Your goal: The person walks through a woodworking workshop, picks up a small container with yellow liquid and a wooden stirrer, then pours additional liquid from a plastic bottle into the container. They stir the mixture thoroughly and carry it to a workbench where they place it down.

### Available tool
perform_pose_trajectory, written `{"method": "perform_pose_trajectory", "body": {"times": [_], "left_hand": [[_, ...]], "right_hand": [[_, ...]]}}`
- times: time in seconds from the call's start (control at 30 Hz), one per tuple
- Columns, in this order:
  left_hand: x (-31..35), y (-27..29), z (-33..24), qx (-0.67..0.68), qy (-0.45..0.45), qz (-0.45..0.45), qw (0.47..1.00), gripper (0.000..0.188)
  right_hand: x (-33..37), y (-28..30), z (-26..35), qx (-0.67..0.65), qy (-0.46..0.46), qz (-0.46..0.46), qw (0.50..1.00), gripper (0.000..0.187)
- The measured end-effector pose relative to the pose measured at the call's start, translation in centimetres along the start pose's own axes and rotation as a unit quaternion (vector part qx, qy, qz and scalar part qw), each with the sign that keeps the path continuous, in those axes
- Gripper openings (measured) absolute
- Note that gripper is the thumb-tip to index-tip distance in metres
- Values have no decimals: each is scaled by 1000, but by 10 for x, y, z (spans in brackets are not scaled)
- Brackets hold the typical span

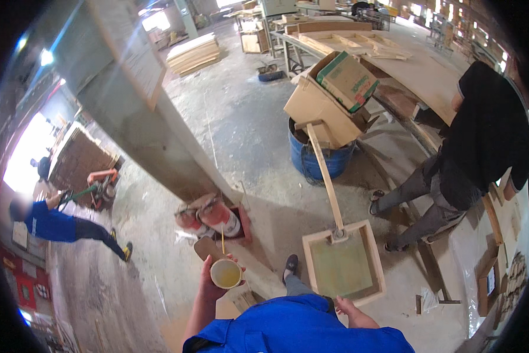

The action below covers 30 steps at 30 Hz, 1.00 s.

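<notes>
My left hand (206, 281) is closed around a pale cup (226, 274) with yellowish liquid in the bottom. A thin yellow stick (223, 241) rises beside the cup, and a flat brown piece (207, 248) shows above the same hand. My right hand (354, 312) is at the lower edge of a square wooden frame (378, 259) with a greenish, see-through mesh panel, thumb and fingers closed at that edge. My blue sleeve and body partly hide this grip. A long wooden handle (324, 170) reaches from the frame's upper edge toward a blue barrel.
The blue barrel (317, 157) holds cardboard boxes (348, 82). A co-worker in black (485, 135) stands at the right beside a long bench. Red-and-white containers (220, 217) sit at a pillar's (152, 129) foot. Another person in blue (52, 222) handles a pallet truck (103, 187) at left.
</notes>
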<state>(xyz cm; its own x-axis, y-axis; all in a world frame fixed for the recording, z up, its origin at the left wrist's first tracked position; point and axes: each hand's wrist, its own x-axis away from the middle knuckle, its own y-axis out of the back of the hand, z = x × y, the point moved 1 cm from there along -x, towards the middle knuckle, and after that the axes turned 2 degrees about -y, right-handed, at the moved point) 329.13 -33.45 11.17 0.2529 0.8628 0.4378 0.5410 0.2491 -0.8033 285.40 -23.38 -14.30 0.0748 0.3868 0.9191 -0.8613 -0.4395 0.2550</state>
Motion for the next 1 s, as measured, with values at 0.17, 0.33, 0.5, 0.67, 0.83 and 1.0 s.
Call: {"method": "perform_pose_trajectory", "body": {"times": [0.17, 0.33, 0.5, 0.67, 0.83, 1.0], "left_hand": [[-96, -35, -77, -60, 5, 71, 996, 64], [-214, -69, -130, -8, 64, 108, 992, 64], [-318, -64, -194, 21, 77, 69, 994, 65], [-423, -55, -277, 19, 63, 71, 995, 61], [-526, -84, -369, 10, 51, 64, 997, 59], [-585, -84, -444, 16, 2, 31, 999, 59]], "right_hand": [[-46, 35, 169, -55, 89, -56, 993, 70], [-87, 105, 368, -59, 215, -132, 966, 59], [-103, 118, 569, -88, 352, -31, 931, 53], [-154, 129, 711, -85, 382, -34, 919, 55], [-230, 164, 759, -66, 270, -25, 960, 60], [-261, 174, 822, -108, 179, 33, 977, 63]]}}
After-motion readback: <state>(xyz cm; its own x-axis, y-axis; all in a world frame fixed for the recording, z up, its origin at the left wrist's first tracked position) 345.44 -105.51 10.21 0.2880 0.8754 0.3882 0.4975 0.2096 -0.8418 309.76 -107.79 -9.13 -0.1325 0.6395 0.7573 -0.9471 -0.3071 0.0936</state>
